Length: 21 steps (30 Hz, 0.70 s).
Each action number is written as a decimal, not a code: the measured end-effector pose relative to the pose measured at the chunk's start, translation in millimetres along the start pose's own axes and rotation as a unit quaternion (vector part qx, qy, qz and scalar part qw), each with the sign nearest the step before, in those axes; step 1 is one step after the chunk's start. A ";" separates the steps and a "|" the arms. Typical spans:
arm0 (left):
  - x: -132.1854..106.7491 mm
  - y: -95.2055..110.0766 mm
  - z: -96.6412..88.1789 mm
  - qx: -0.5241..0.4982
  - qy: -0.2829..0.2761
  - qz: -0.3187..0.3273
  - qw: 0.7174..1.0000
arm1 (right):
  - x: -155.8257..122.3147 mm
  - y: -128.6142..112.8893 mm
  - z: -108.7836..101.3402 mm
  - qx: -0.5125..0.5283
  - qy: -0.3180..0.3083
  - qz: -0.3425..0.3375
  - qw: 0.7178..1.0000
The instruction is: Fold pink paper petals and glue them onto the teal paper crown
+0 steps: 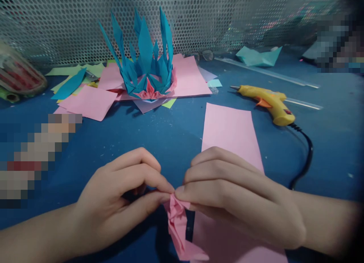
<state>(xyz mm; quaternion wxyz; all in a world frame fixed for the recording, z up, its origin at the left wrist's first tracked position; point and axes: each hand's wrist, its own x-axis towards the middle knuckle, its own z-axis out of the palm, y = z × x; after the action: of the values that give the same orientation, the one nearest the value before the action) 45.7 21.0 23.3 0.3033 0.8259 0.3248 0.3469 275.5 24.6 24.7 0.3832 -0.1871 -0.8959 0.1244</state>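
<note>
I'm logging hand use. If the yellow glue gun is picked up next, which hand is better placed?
Probably the right hand. The yellow plastic glue gun lies on that hand's side of the blue table; the left hand would have to cross over. Both pinch the crumpled pink paper piece.

Crumpled matt pink paper [178, 221]; glossy yellow plastic glue gun [270, 103].

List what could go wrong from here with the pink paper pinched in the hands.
1. The left hand and right hand pinch the crumpled pink paper at one spot; pulling apart might tear it.
2. The right forearm lies near the black cord; a snag could drag the glue gun.
3. The right hand covers the flat pink sheet and may crease it.
</note>
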 end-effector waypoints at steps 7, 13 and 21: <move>-0.5 5.4 6.0 -0.060 0.010 -0.072 0.996 | -2.4 -0.7 4.6 0.016 0.003 0.015 1.000; -4.1 18.8 14.4 -0.163 -0.011 -0.214 0.963 | -3.4 0.1 13.8 0.032 0.047 0.019 0.998; 8.6 18.3 11.1 -0.188 0.004 -0.292 0.938 | -0.8 14.0 16.1 0.094 0.034 0.079 0.992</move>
<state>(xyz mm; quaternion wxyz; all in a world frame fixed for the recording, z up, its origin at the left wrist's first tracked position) 64.9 13.3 33.5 0.5400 0.6212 0.4817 0.3009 267.6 35.6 8.2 0.4181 -0.2248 -0.8492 0.2313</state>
